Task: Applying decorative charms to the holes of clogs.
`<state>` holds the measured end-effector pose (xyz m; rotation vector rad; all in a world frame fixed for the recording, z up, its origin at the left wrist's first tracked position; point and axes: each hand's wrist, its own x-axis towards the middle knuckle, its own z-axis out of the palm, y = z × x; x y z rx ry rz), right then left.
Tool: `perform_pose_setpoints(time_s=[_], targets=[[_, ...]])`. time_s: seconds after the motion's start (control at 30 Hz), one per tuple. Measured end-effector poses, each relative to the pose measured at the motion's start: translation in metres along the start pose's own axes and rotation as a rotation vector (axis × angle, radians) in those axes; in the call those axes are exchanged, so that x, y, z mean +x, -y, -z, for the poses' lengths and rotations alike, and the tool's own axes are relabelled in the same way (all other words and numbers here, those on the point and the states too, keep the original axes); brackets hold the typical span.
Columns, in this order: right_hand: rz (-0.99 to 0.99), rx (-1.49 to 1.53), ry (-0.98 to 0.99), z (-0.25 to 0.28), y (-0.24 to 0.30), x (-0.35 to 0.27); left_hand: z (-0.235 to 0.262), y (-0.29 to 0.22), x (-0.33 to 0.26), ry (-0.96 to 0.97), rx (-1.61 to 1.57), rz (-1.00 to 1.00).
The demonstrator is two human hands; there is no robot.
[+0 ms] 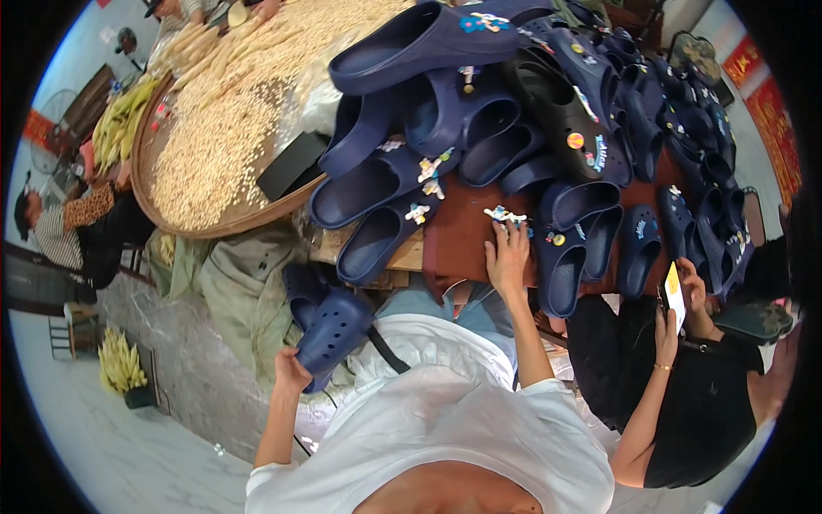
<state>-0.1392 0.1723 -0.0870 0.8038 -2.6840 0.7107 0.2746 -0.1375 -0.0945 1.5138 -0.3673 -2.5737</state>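
My left hand [292, 370] grips a navy clog [339, 331] by its heel end, low at the left beside my lap. Small round holes dot the clog's upper, and no charms show on it. Behind it is another dark blue clog [301, 287], partly hidden. My right hand [509, 255] reaches onto the brown tabletop [462, 231], fingers stretched out. Its fingertips touch a small cluster of white and coloured shoe charms [500, 213]. Close by on the left lies a navy clog [382, 240] with white charms; to the right is another clog [561, 272].
Piled navy clogs [638, 111] cover the table's far and right side, with a black clog [556, 111] among them. A wide basket of pale kernels [223, 146] stands at far left, a black box [291, 167] at its rim. At right, a person in black [698, 411] holds a phone [674, 298].
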Motion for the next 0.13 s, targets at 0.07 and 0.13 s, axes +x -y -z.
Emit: perform_pose_setpoints(time_s=[0.07,0.13], targets=[[-0.033,0.002,-0.001,0.000,-0.001,0.000,0.020,0.002,0.021,0.014,-0.067,-0.018],[-0.044,0.000,0.032,0.000,0.002,0.002,0.063,0.002,0.056,-0.089,-0.180,-0.129]])
